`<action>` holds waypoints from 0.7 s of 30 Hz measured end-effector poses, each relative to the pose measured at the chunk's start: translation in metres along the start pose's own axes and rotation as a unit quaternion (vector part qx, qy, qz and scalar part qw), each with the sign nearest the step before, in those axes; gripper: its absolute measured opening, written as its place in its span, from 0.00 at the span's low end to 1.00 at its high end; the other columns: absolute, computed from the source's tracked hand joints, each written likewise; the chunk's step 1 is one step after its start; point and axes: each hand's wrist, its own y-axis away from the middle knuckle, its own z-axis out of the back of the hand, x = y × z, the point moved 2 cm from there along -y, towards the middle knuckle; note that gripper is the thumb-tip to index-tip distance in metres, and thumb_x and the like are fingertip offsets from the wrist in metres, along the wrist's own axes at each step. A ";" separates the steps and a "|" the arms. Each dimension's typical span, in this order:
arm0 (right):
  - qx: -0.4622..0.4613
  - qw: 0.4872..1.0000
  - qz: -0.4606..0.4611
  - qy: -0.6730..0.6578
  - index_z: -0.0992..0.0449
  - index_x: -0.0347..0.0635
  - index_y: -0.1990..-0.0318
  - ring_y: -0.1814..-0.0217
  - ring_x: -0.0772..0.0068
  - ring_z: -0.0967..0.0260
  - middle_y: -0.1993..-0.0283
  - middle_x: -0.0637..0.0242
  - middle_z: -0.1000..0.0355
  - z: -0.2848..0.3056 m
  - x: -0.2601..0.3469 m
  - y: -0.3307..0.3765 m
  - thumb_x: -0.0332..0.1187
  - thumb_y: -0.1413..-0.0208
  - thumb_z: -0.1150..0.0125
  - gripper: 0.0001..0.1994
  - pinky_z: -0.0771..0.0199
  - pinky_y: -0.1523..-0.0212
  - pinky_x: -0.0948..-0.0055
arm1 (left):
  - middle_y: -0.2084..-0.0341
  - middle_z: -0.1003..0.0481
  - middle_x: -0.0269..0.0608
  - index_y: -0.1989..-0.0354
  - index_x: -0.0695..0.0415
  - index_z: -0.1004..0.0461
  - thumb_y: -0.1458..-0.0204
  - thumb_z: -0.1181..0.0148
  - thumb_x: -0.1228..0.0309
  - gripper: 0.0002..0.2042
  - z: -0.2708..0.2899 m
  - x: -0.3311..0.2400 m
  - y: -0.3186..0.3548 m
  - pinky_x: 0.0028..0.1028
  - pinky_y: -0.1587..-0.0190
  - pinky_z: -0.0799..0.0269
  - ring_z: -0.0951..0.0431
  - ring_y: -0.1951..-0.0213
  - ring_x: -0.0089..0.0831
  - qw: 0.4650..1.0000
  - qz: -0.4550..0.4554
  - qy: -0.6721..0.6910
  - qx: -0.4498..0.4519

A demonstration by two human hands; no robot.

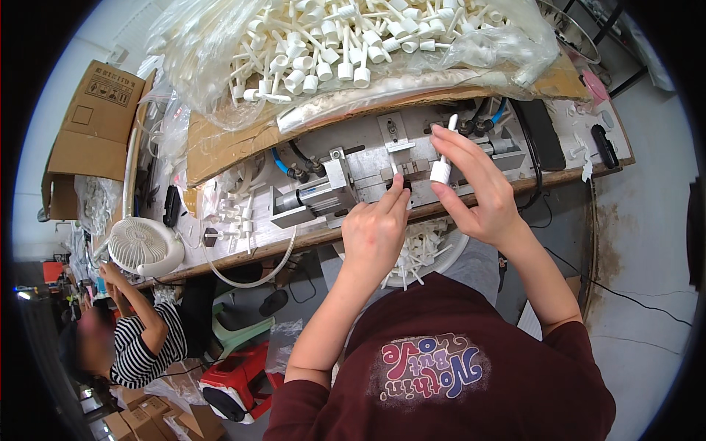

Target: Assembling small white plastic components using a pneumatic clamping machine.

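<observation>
My right hand [482,192] holds a white ribbed cap with a long applicator stick [440,171] between thumb and fingers. The cap end points down and the stick rises behind the fingers. My left hand [376,229] reaches to the middle of a metal clamping fixture [401,147], its fingers pressed together. A thin white stick-like piece [396,169] shows at those fingertips; its other end is hidden. On either side of the fixture sits a metal cylinder unit [312,197] with black fittings and blue hoses.
A heap of white caps with sticks [353,44] lies in plastic on cardboard above the fixture. Below the bench edge, a white basin [446,259] holds more of them. A white fan [145,246] stands left, near another person in a striped shirt [151,345]. Stools stand below.
</observation>
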 end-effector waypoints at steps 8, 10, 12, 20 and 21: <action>0.089 0.995 -0.025 0.028 0.26 0.33 0.55 0.47 0.52 0.25 0.41 0.50 0.29 -0.007 0.005 0.026 0.22 0.51 0.33 0.14 0.22 0.49 0.62 | 0.55 0.18 0.36 0.56 0.54 0.18 0.52 0.30 0.69 0.14 0.023 0.004 -0.009 0.29 0.68 0.24 0.20 0.75 0.34 0.995 0.038 0.090 -0.002; 0.089 0.993 0.016 0.072 0.25 0.33 0.56 0.52 0.58 0.24 0.43 0.51 0.27 -0.013 0.011 0.029 0.24 0.52 0.35 0.14 0.23 0.54 0.64 | 0.56 0.18 0.36 0.55 0.54 0.19 0.51 0.30 0.69 0.14 0.044 0.009 -0.025 0.30 0.66 0.23 0.19 0.73 0.35 0.988 0.072 0.129 -0.034; 0.112 0.985 0.045 0.120 0.24 0.33 0.55 0.53 0.60 0.23 0.44 0.52 0.26 -0.020 0.014 0.034 0.24 0.52 0.37 0.14 0.23 0.57 0.66 | 0.55 0.19 0.39 0.52 0.55 0.20 0.50 0.31 0.71 0.15 0.059 0.023 -0.048 0.30 0.62 0.22 0.18 0.68 0.34 0.987 0.031 0.104 -0.118; 0.171 0.961 0.045 0.214 0.26 0.37 0.62 0.74 0.73 0.27 0.42 0.52 0.25 -0.052 0.018 0.025 0.25 0.57 0.39 0.11 0.31 0.70 0.74 | 0.59 0.21 0.43 0.53 0.56 0.18 0.48 0.32 0.72 0.13 0.044 0.060 -0.126 0.29 0.58 0.24 0.18 0.61 0.34 0.992 -0.006 0.025 -0.120; 0.176 0.959 0.053 0.218 0.26 0.37 0.62 0.75 0.72 0.27 0.43 0.52 0.24 -0.053 0.019 0.022 0.25 0.57 0.39 0.11 0.31 0.71 0.74 | 0.61 0.21 0.43 0.54 0.57 0.18 0.48 0.32 0.72 0.13 0.043 0.063 -0.127 0.29 0.58 0.24 0.18 0.61 0.34 0.994 0.015 0.054 -0.090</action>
